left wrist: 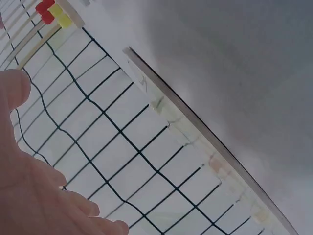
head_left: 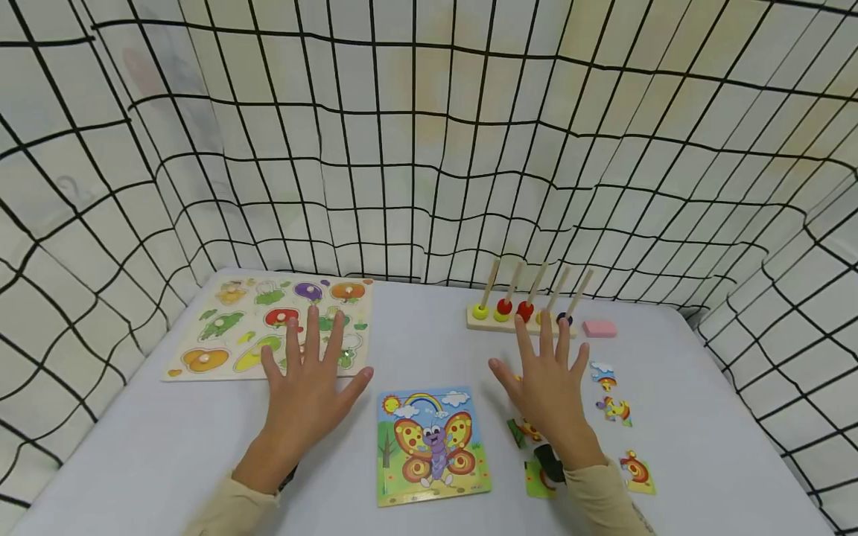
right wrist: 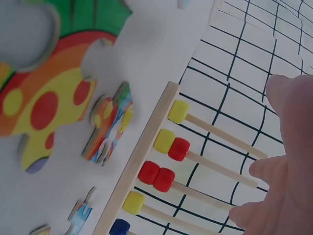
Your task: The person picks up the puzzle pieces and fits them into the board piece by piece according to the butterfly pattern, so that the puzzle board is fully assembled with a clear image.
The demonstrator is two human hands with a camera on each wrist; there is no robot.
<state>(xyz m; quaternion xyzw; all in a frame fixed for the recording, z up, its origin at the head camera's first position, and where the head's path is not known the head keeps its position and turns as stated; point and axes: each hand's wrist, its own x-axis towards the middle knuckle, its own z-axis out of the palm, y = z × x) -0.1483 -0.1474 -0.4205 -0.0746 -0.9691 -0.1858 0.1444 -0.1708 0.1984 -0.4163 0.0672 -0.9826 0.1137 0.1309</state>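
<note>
Fingers spread and holding nothing, my left hand [head_left: 304, 394] covers part of the vegetable board [head_left: 251, 316] in the head view. The left wrist view shows that board [left wrist: 210, 139] edge-on, apart from the hand [left wrist: 39, 196]. My right hand [head_left: 551, 391], also spread, hides part of some loose puzzle pieces [head_left: 538, 480]. Its fingertips point toward a bead stacker [head_left: 482, 324] with upright pegs and red, yellow and dark blue beads. Between the hands lies a square butterfly picture [head_left: 434, 447]. The right wrist view shows the stacker [right wrist: 137, 157] and a puzzle piece [right wrist: 110, 125] beside the right hand [right wrist: 288, 181].
A pink block [head_left: 599, 329] sits to the right of the stacker. More puzzle pieces [head_left: 615, 410] lie along the right, one [head_left: 637, 473] nearer the front. Black netting [head_left: 429, 179] over white sheeting rises behind and at both sides of the white table [head_left: 415, 342].
</note>
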